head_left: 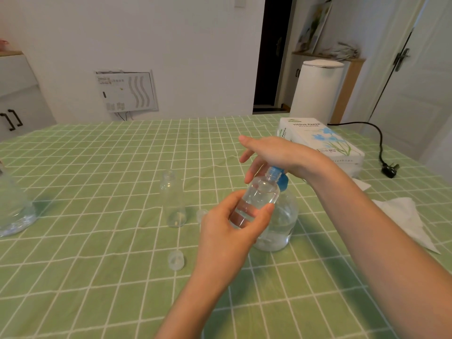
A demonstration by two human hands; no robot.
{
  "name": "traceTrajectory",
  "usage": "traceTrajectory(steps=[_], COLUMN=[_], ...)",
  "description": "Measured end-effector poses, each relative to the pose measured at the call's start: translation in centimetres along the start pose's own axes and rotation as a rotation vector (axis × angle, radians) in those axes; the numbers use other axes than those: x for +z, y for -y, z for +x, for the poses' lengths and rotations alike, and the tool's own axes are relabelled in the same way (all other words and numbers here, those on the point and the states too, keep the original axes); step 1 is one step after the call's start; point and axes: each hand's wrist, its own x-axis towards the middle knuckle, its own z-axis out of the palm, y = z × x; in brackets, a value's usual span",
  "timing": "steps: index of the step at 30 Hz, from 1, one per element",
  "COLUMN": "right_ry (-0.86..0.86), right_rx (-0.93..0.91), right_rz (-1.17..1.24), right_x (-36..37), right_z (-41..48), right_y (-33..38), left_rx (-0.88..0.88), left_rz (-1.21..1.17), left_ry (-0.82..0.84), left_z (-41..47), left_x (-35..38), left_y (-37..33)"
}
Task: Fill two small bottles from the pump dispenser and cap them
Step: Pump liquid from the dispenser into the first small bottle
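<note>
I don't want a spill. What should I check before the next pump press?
1. Bottle mouth under the nozzle: ok.
2. Left hand grips the bottle: ok.
3. Right hand flat on top of the pump: ok.
4. Room left in the bottle: ok, its upper part looks empty.
5. Second bottle upright and open: ok.
6. Near cap and far cap on the table: ok.

table (97, 167) green-checked | empty bottle (173, 204) | cap (176, 260) | pump dispenser (281, 223) | tissue pack (322, 140) | plug (389, 170)
</note>
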Motion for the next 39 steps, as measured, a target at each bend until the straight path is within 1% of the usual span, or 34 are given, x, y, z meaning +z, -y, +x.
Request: traceTrajectory(steps=[9, 15, 18, 23, 29, 33, 39], right_ry=[-0.019, -0.044, -0.028, -0.03, -0.023, -0.049, -0.049], right_rx=[-0.025, 0.015, 0.022, 0.001, -0.015, -0.026, 0.012], right_rz=[-0.026, -0.056, -0.059, -0.024, -0.036, -0.038, -0.068], right_x=[0.7, -0.1, 0.0, 0.1, 0.7, 0.4, -0.1], right_z=[0.2, 0.0, 0.0, 0.2, 0.6, 0.6, 0.5], right_y=[-0.4, 0.4, 0.4, -0.1, -0.7, -0.6, 0.0], left_rx=[-0.003, 0.008, 0.008, 0.01, 0.003, 0.004, 0.012], left_rz=[-0.008, -0.015, -0.019, -0.014, -0.02, -0.017, -0.023], left_ry=[0.006, -0.01, -0.01, 0.006, 0.008, 0.004, -0.002], left_z=[-0.1, 0.1, 0.1, -0.1, -0.1, 0.0, 0.1], left_x=[-0.1, 0.1, 0.0, 0.0, -0.1, 0.0, 0.0], left_y=[0.5, 0.4, 0.5, 0.4, 0.6, 0.5, 0.5])
